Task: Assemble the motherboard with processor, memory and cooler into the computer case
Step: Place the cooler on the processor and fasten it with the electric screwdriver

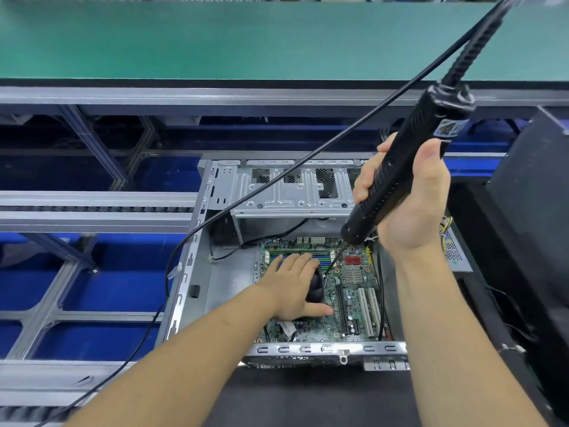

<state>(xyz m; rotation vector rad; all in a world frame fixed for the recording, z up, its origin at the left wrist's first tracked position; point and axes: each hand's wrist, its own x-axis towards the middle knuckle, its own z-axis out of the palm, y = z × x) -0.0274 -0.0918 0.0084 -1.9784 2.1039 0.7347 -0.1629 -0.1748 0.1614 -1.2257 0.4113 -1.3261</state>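
Observation:
An open grey computer case (pixel 191 266) lies on the bench with a green motherboard (pixel 348 297) inside it. My left hand (pixel 292 288) rests flat on the black cooler (pixel 317 288), fingers straight over the memory sticks (pixel 295 252), thumb on the board. My right hand (pixel 406 198) grips a black electric screwdriver (pixel 409 155), held tilted. Its bit (pixel 334 260) points down to the board just right of the cooler. The processor is hidden.
A silver drive cage (pixel 292 186) spans the far end of the case. A black cable (pixel 277 177) runs from the upper right across the case and down the left. A black box (pixel 535 217) stands at the right. A green conveyor (pixel 246 38) lies beyond.

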